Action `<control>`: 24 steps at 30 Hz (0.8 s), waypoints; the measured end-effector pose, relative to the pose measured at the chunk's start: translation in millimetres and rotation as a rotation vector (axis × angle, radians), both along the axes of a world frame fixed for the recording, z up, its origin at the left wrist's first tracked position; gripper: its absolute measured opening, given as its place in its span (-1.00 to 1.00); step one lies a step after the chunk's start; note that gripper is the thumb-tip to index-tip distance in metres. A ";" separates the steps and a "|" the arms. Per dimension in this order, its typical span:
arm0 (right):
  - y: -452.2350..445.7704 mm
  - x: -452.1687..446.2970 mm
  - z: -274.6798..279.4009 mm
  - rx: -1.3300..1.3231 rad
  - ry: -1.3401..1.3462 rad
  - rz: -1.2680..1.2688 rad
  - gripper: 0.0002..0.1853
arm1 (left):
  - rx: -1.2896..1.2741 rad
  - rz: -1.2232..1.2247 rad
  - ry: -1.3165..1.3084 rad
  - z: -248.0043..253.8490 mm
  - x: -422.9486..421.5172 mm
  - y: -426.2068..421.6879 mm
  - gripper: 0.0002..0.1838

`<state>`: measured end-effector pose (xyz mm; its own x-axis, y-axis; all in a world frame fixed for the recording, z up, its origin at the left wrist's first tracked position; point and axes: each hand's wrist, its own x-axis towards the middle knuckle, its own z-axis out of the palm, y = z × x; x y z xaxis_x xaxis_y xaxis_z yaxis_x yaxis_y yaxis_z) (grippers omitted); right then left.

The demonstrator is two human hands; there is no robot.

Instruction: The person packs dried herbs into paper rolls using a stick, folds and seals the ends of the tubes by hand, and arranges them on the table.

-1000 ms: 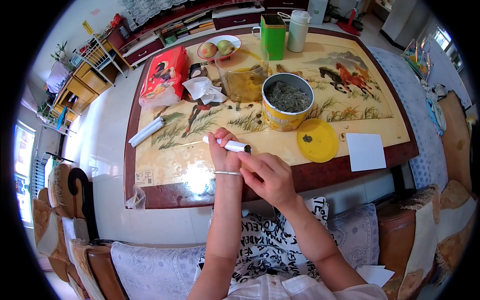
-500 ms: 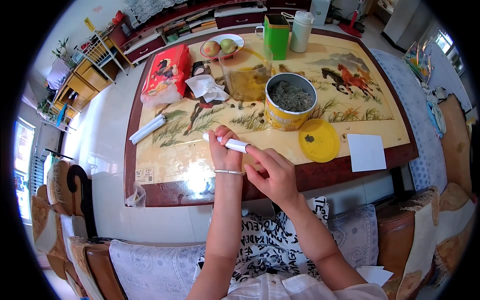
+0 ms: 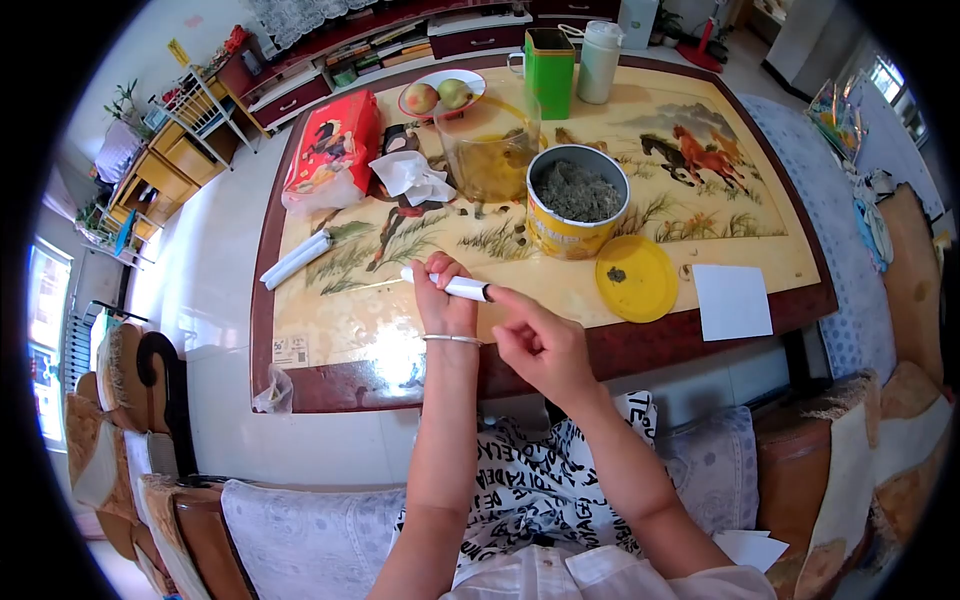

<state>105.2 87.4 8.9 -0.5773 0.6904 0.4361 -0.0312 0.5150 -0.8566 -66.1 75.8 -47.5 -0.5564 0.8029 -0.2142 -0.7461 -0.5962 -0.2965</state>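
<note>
My left hand (image 3: 446, 300) is closed around a rolled white paper tube (image 3: 466, 288), its narrow end poking out at the left. Dark material shows in the tube's wider right end. Against that end rests the stretched index finger of my right hand (image 3: 545, 345); its other fingers are curled, the thumb stands apart, and it holds nothing. Beyond my hands stands a yellow can (image 3: 565, 238) filled with grey-green dried herb (image 3: 577, 192). Its yellow lid (image 3: 640, 285) lies beside it, a small clump of herb on top. A white paper square (image 3: 732, 302) sits to the right.
Several finished-looking white rolls (image 3: 296, 260) lie at the table's left. Behind are a red tissue pack (image 3: 335, 145), crumpled white tissue (image 3: 410, 177), a clear container (image 3: 490, 160), a plate of fruit (image 3: 440, 95), a green tin (image 3: 550, 75) and a white bottle (image 3: 600, 65).
My right index finger has shifted slightly at the tube's wider end, where dark material now shows more clearly. My left hand keeps its grip on the tube.
</note>
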 end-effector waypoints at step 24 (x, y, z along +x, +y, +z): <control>1.0 -0.2 -6.7 0.137 -0.060 0.006 -0.58 | -0.019 0.002 0.031 5.9 3.1 -4.0 -0.59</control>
